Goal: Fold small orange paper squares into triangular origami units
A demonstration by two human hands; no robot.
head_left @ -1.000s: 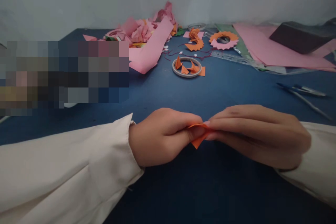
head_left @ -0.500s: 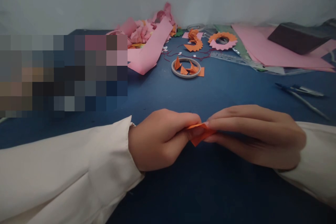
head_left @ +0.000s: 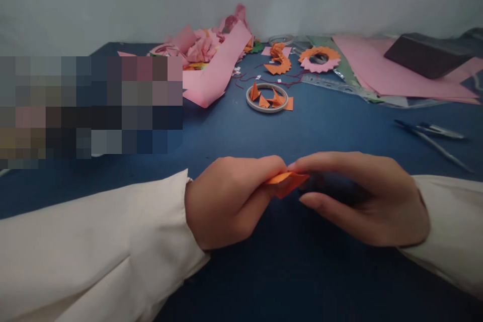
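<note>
A small folded orange paper piece (head_left: 286, 181) is pinched between the fingertips of my left hand (head_left: 230, 201), which is curled closed around it. My right hand (head_left: 362, 196) meets it from the right: its upper fingers touch the paper's top edge while the thumb has parted from it below. Both hands hover low over the dark blue table (head_left: 302, 271), near its front edge. Both arms wear cream sleeves.
A tape ring (head_left: 267, 97) holding folded orange triangles lies mid-table. Behind it are orange zigzag paper rings (head_left: 320, 57), a pink paper strip (head_left: 215, 73), crumpled pink scraps (head_left: 199, 45), pink sheets (head_left: 392, 70), a dark box (head_left: 426, 54) and scissors (head_left: 433, 133) at right.
My right hand's grip has loosened: its thumb has dropped away from the orange piece, leaving a gap. The paper now lies flatter, held mainly by my left hand.
</note>
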